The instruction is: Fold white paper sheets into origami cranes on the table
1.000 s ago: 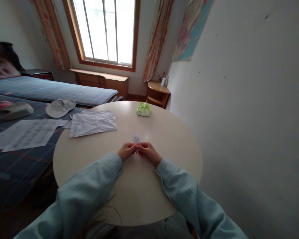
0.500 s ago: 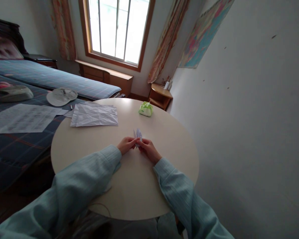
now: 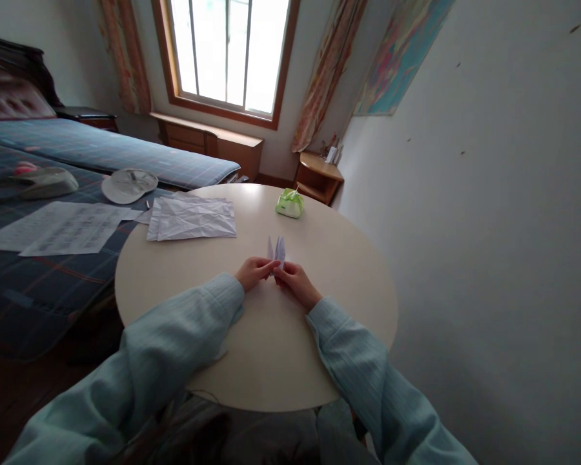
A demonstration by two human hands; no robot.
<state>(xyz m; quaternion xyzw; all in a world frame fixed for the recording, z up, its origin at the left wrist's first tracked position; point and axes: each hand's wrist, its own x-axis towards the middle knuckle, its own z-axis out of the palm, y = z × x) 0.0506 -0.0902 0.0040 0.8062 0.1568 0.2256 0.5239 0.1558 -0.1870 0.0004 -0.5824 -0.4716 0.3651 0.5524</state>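
Pinching 1 folded white paper [image 3: 281,249] with 2 hands [image 3: 254,272] close together over the round table [image 3: 275,355]

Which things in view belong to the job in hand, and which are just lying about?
In the job:
left hand
right hand
folded paper, held by both
round table beneath

Apparently just lying about:
creased sheets
green packet
white cap
printed sheets

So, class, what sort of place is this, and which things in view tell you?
Most likely a bedroom in a home: a blue plaid mattress lies beyond the table, a dark headboard stands at far left, and patterned curtains flank the window.
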